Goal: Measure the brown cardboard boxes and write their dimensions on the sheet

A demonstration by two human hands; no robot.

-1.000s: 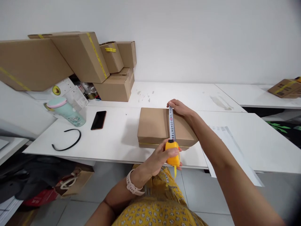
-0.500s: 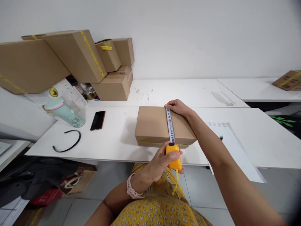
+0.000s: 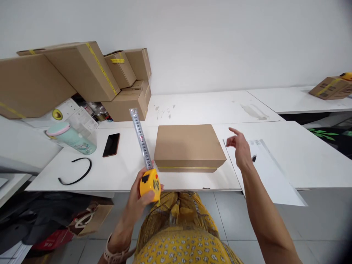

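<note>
My left hand grips a yellow tape measure in front of the table's near edge. Its blade sticks up and away to the left of a flat brown cardboard box, touching nothing. The box lies on the white table, a yellow tape line along its front side. To the right of the box my right hand hovers with its fingers spread, holding nothing. It is above a white paper sheet with a small dark pen on it.
Left on the table lie a black phone, a black headband and a mint tumbler on its side. Cardboard boxes are stacked at the back left, another box at the far right. Bags lie on the floor.
My right hand let go of the blade's end at the box's far edge and moved right. My left hand swung the tape measure off the box to the left, blade now free in the air.
</note>
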